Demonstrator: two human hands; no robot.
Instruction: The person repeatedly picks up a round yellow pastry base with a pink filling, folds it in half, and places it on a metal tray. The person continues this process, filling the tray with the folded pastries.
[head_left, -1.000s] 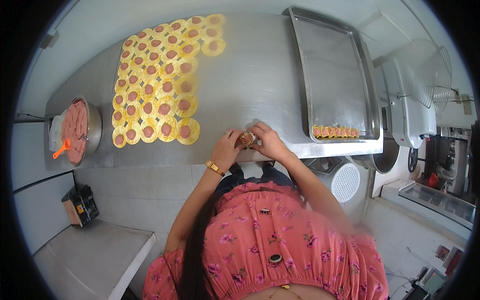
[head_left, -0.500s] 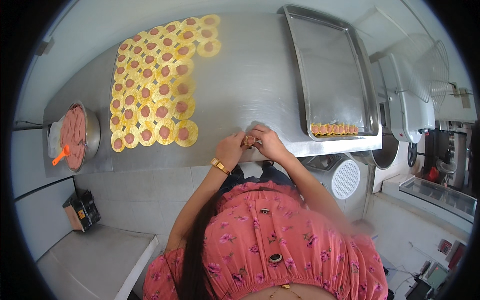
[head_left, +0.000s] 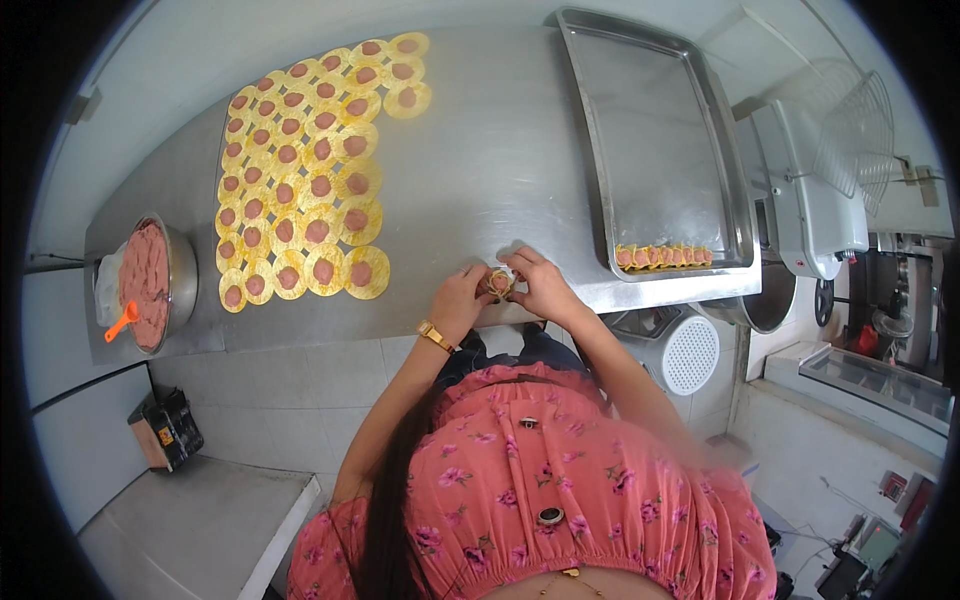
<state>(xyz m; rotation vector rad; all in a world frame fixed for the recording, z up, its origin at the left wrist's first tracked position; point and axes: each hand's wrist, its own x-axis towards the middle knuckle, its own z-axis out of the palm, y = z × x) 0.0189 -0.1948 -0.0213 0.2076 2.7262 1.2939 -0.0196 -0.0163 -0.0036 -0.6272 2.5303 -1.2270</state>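
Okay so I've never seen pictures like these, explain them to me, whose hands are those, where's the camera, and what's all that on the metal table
There's no robot here, just a person working bare-handed. The camera sits on their head looking down, and its wide fisheye lens makes straight edges bend.

Between the fingers of the left hand and right hand is a small filled wrapper, pink filling showing.

On the metal table, to the left, lie rows of yellow rounds topped with pink filling. Farther left, a metal bowl holds more, with an orange utensil. To the right, a metal tray has a row of filled pieces along its near edge.
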